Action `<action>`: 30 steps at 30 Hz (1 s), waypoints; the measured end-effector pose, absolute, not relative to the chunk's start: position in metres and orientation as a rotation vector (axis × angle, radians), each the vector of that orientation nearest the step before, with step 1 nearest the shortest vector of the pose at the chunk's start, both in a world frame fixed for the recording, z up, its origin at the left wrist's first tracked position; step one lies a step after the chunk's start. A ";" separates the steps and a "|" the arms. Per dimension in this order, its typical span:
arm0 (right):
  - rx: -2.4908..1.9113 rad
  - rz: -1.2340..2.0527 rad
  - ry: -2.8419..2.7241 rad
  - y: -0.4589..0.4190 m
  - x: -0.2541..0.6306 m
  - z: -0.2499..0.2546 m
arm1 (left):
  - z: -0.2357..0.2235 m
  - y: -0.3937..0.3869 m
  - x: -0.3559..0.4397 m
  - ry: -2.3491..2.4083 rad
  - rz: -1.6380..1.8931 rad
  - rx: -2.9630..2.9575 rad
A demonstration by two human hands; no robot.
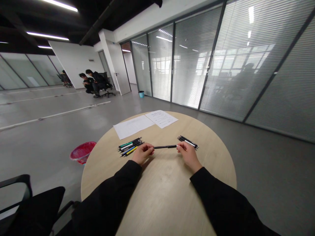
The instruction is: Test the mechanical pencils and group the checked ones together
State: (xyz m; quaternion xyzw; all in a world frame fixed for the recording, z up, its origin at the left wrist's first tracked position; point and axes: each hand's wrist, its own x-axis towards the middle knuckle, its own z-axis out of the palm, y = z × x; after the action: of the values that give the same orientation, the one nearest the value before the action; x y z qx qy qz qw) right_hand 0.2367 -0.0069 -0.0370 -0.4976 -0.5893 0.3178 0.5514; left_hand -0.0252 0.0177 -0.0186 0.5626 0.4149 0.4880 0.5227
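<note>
A slim black pen (165, 147) is stretched level between my two hands, just above the round wooden table (157, 186). My left hand (143, 153) pinches its left end between thumb and fingers. At the other end, my right hand (188, 153) has its fingertips closed on the pen's tip. Beside my left hand lies a pile of several pens (129, 147) with green, white, blue, yellow and black barrels. A smaller bunch of black and white pens (189, 141) lies just behind my right hand, which partly covers it.
Two sheets of paper, one nearly blank (133, 127) and one printed (161, 118), lie at the table's far side. On the floor to the left is a red basin (83, 151), near a black chair (31, 206). Two people sit farther back, by an open door (120, 70).
</note>
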 end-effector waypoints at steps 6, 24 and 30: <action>-1.167 0.750 -1.411 -0.009 0.237 -0.034 | -0.017 0.018 -0.025 0.983 1.170 1.355; -1.111 0.834 -1.287 0.002 0.236 -0.046 | -0.016 0.016 -0.023 1.001 1.189 1.317; -1.132 0.799 -1.299 0.001 0.236 -0.046 | -0.013 0.015 -0.023 1.000 1.176 1.351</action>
State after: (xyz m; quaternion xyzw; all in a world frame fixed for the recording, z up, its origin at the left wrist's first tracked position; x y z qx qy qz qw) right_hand 0.2355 0.0013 -0.0465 -0.4849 -0.5563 0.3419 0.5818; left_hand -0.0228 0.0149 -0.0132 0.5633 0.4167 0.4902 0.5184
